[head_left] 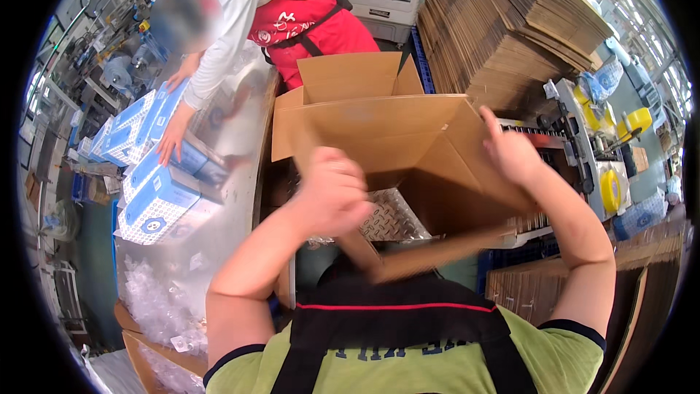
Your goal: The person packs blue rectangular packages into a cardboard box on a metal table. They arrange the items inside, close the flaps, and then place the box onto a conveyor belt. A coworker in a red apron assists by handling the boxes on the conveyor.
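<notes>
I hold a large brown cardboard box (408, 138) up in front of me, its flaps unfolded and its open bottom showing the checkered metal surface (394, 219) below. My left hand (332, 193) is closed on the box's near left flap. My right hand (510, 149) presses against the right wall of the box, fingers and thumb spread along its edge. A lower flap (437, 252) hangs toward my chest.
A person in a red apron (292, 22) stands at the far left, one hand on blue-and-white boxes (157, 197) on a steel table. Tall stacks of flat cardboard (510, 22) rise at the back right. Yellow tape rolls (611, 190) sit on a machine right. Bags of clear plastic parts (157, 306) lie lower left.
</notes>
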`<state>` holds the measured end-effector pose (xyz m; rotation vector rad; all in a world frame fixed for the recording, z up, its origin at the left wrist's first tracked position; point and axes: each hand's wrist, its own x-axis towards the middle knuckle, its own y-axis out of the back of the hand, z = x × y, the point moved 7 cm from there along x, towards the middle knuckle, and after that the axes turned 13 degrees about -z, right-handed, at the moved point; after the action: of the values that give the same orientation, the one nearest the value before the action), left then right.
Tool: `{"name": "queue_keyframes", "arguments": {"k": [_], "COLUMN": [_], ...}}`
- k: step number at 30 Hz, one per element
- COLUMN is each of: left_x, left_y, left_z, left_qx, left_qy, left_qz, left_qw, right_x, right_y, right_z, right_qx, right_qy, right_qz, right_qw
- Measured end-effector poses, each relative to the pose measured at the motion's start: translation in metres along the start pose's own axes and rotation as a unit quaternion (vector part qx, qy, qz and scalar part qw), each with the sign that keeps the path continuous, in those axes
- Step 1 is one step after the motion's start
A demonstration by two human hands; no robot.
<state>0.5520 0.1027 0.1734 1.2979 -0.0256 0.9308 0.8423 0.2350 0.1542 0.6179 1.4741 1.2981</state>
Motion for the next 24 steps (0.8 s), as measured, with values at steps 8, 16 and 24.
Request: {"name": "queue_keyframes", "arguments": {"k": [8,16,24], "left_x": [-0.028,-0.057,-0.107], "left_y": [-0.13,-0.124,-0.114], "left_z": [-0.016,-0.055,-0.081], "left_qx": [-0.391,0.224,0.021], "left_qy": [0.217,0.275,0.546], "left_qz": [-0.291,-0.166,-0.189], "left_qw": [0.846,0.92,0.816], "right_x": [0.048,0.086,0.009], "right_y": [-0.23,0.025,-0.067], "right_z": [-0.101,-0.087,-0.062], "right_qx": [0.019,0.085,0.183], "right_qy": [0.117,0.201,0.338], "right_qz": [-0.385,0.034,0.23], "right_qw": [0.915,0.975,0.894]}}
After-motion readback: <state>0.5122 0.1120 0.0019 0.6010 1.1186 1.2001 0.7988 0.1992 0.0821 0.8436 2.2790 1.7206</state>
